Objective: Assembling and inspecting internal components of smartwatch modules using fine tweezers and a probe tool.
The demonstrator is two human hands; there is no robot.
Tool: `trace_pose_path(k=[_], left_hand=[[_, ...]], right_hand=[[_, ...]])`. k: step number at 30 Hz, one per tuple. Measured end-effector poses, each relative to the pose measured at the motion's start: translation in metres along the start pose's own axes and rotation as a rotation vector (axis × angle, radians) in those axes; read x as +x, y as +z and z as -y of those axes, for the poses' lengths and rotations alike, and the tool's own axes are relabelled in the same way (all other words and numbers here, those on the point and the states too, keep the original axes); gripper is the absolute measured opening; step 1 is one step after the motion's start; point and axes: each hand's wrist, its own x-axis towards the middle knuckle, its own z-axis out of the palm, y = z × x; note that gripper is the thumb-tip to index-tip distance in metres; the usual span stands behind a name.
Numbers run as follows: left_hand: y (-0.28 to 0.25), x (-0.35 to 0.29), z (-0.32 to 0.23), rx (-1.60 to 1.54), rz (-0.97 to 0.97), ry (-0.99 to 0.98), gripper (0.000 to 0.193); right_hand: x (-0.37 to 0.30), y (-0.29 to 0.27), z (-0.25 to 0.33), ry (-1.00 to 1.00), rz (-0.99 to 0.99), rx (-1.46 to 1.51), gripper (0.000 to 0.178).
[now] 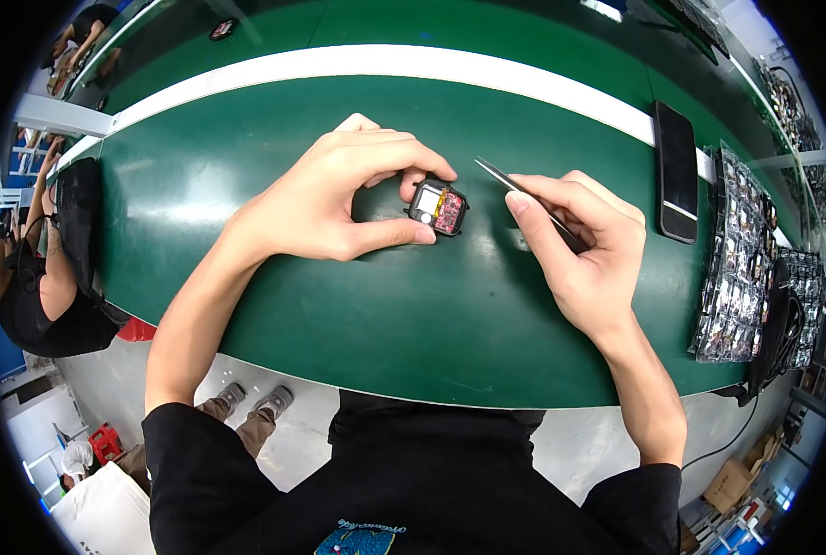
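Note:
On the green table, my left hand (343, 190) grips a small black smartwatch case (439, 207) between thumb and fingers. The case lies open side up, showing a red circuit board, a white block and a strip of yellow-orange film. To its right, my right hand (584, 231) is closed round a pair of tweezers (498, 173). Their silver tips point up and left, apart from the case. The lower part of the tweezers is dark and partly hidden by my fingers.
A black phone (675, 171) lies at the right, beside stacked clear trays (734, 259) of small parts and a black cable (783, 338). A white strip (376, 60) crosses the table's far side. At the left sits another person (48, 287) near a black mesh bag (82, 222).

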Motion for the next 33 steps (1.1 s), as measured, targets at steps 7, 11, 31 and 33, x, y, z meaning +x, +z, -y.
trace_pose_path(k=[7, 11, 31, 33], left_hand=[[-0.002, -0.002, 0.004, 0.036, 0.009, 0.089, 0.051], [-0.002, -0.007, 0.002, 0.01, 0.052, 0.045, 0.069], [-0.009, 0.003, -0.006, -0.208, -0.079, -0.08, 0.045], [-0.012, 0.004, 0.004, -0.1, -0.189, -0.043, 0.038]], right_hand=[[0.003, 0.014, 0.007, -0.029, -0.012, 0.063, 0.012], [0.001, 0.012, 0.018, -0.064, 0.217, -0.182, 0.041], [-0.009, -0.003, 0.016, -0.144, 0.098, -0.256, 0.04], [-0.005, -0.02, 0.018, -0.165, 0.056, -0.308, 0.039]])
